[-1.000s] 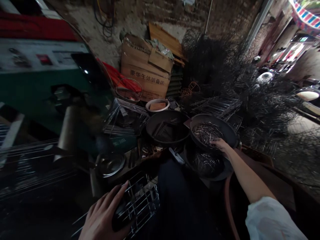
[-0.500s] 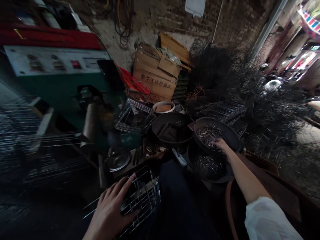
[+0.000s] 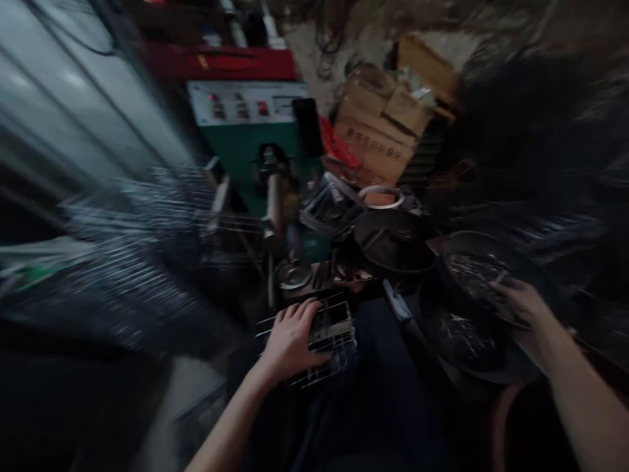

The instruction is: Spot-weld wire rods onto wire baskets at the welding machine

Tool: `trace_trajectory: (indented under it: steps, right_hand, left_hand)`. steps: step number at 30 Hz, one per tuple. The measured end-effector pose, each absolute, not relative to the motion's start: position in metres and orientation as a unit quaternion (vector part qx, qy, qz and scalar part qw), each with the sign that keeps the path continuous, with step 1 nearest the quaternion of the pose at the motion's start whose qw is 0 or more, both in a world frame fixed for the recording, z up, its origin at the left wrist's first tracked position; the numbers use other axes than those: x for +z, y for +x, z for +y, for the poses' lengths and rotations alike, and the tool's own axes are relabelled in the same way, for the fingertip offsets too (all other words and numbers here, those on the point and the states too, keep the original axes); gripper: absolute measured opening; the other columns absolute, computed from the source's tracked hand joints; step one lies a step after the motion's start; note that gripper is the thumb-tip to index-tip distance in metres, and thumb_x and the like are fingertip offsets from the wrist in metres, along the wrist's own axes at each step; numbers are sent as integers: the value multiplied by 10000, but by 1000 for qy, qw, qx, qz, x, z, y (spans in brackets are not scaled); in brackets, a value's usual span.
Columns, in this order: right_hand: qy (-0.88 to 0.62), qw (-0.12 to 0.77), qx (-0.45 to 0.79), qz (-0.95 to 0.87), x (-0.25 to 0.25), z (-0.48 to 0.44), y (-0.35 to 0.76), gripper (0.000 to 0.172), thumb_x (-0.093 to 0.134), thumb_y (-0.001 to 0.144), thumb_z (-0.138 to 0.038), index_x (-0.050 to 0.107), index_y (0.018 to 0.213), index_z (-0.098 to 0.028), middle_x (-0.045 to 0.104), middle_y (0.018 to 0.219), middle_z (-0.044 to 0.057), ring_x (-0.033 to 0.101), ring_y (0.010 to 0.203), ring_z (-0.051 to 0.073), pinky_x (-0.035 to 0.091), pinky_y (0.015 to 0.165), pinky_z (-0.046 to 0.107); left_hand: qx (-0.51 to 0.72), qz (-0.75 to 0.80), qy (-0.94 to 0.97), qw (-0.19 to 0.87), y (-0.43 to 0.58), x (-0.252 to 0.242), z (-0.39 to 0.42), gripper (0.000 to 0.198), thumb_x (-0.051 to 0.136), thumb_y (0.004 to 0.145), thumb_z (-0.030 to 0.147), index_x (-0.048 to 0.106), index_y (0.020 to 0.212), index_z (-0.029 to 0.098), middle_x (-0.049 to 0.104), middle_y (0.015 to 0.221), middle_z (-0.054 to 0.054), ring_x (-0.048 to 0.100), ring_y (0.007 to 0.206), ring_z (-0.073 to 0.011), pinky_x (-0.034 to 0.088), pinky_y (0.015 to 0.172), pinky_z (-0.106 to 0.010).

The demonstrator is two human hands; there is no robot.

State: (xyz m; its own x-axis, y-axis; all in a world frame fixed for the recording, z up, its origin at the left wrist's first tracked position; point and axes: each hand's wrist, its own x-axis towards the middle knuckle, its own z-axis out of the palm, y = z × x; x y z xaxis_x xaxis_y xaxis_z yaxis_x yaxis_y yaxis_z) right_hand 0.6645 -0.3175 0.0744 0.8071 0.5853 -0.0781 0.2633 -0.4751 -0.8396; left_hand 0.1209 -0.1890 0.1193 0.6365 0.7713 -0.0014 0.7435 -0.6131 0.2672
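The picture is smeared by head motion. My left hand (image 3: 291, 339) lies on a small wire basket frame (image 3: 330, 337) resting on my lap, fingers curled over its top and left side. My right hand (image 3: 519, 300) reaches out to a dark round basin (image 3: 462, 249) filled with short metal wire pieces (image 3: 474, 274); its fingers are blurred, so whether they grip any pieces is unclear. A second dark basin (image 3: 462, 344) with more wire pieces sits just below the first.
A green machine (image 3: 255, 154) with a white control panel stands ahead. Stacked wire racks (image 3: 137, 262) lie to the left. A black pan (image 3: 393, 239), a steel bowl (image 3: 293, 273), a cardboard box (image 3: 381, 141) and a dark tangle of wire (image 3: 531, 131) fill the back and right.
My head has swung left, so everything shifted to the right in view. My left hand stays on the wire basket frame; my right hand stays at the basin of wire pieces.
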Motion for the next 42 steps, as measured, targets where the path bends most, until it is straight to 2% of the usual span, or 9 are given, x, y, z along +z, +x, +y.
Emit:
trace_trajectory:
  steps: [6, 11, 14, 16, 19, 23, 29, 33, 42]
  right_hand:
    - [-687, 543, 360, -322, 77, -291, 572, 378, 858, 674, -456, 622, 840, -210, 665, 756, 80, 591, 571, 145, 475, 473, 232]
    - [-583, 476, 532, -389, 85, -272, 447, 465, 842, 691, -548, 602, 859, -188, 595, 613, -21, 407, 365, 56, 278, 323, 157]
    - [-495, 443, 590, -459, 104, -260, 404, 418, 778, 783, -536, 652, 931, -166, 652, 694, 24, 543, 435, 101, 416, 390, 186]
    - [-426, 412, 609, -528, 118, -252, 387, 403, 716, 857, -518, 686, 1039, -160, 708, 859, 84, 681, 653, 182, 558, 585, 267]
    - [-394, 360, 543, -649, 129, -233, 363, 286, 629, 952, -433, 708, 1084, -192, 713, 990, 77, 692, 897, 226, 554, 810, 319]
    - [-420, 374, 354, -747, 112, -196, 328, 202, 541, 1011, -327, 706, 989, -213, 695, 894, 38, 662, 830, 186, 526, 763, 282]
    - [-366, 392, 194, -822, 68, -158, 294, 350, 518, 1003, -202, 610, 1335, -258, 704, 1145, 84, 656, 1060, 242, 564, 914, 394]
    - [-359, 428, 164, -813, 51, -152, 280, 464, 497, 993, -111, 545, 1419, -288, 688, 1217, 74, 658, 1100, 228, 577, 934, 391]
    - [-366, 494, 190, -766, 42, -147, 261, 438, 568, 961, -84, 611, 1339, -301, 713, 1165, 51, 685, 1051, 216, 588, 921, 353]
  left_hand:
    - [49, 427, 895, 120, 127, 127, -185, 784, 833, 532, 520, 520, 1190, 232, 581, 1303, -93, 518, 1159, -338, 391, 1001, -472]
    - [57, 422, 897, 121, 120, 134, -184, 759, 838, 522, 492, 527, 1162, 227, 573, 1294, -90, 524, 1135, -323, 409, 969, -452]
    - [82, 439, 886, 123, 106, 141, -181, 755, 837, 534, 450, 518, 1183, 233, 542, 1362, -91, 509, 1183, -324, 389, 1010, -460]
    - [102, 455, 876, 124, 95, 143, -176, 771, 841, 535, 444, 515, 1202, 238, 513, 1409, -93, 492, 1220, -332, 377, 1031, -465]
    - [125, 480, 859, 126, 81, 140, -163, 798, 847, 527, 467, 519, 1220, 245, 490, 1447, -94, 477, 1240, -343, 376, 1032, -470]
    - [144, 487, 853, 123, 69, 126, -144, 811, 849, 515, 457, 524, 1224, 233, 480, 1472, -92, 481, 1228, -339, 362, 1044, -480]
    - [137, 494, 847, 141, 53, 109, -117, 804, 847, 503, 463, 537, 1209, 237, 481, 1487, -94, 476, 1245, -343, 363, 1042, -488]
    - [139, 496, 845, 141, 42, 104, -102, 836, 851, 488, 447, 528, 1228, 231, 479, 1488, -104, 483, 1239, -340, 364, 1041, -481]
    - [123, 488, 855, 125, 33, 111, -92, 753, 814, 531, 420, 535, 1205, 231, 475, 1503, -105, 464, 1260, -353, 341, 1053, -501]
